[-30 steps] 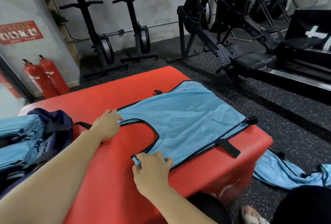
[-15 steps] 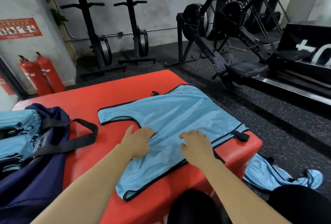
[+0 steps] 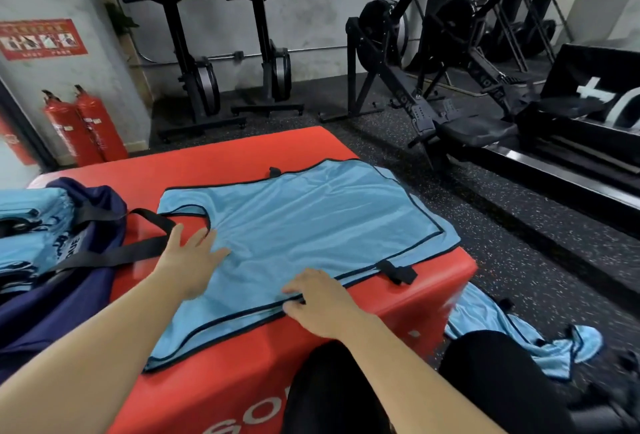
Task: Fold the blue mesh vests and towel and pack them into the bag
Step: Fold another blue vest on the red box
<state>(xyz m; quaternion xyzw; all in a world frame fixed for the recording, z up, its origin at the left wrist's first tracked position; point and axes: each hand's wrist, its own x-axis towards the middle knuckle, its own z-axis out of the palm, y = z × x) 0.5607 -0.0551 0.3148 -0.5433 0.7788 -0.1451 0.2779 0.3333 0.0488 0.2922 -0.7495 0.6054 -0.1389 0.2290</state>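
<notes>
A light blue mesh vest [image 3: 304,225] with black trim lies spread flat on the red padded box [image 3: 225,153]. My left hand [image 3: 188,260] rests flat on the vest's left side near the armhole, fingers straight. At the vest's near hem sits my right hand [image 3: 320,302], its fingers curled at the black edge. The navy bag [image 3: 52,295] stands open at the left of the box, with folded blue vests [image 3: 24,225] stacked inside. More blue cloth [image 3: 526,336] lies crumpled on the floor to the right.
Two red fire extinguishers [image 3: 85,128] stand by the left wall. Black rowing machines [image 3: 433,94] fill the floor behind and to the right. The bag's black strap [image 3: 138,246] trails across the box beside my left hand. My dark-clad knees [image 3: 346,392] press against the box front.
The vest was pulled flat across the box and smoothed. My left hand slid left to the armhole side; my right hand drew back to the near hem.
</notes>
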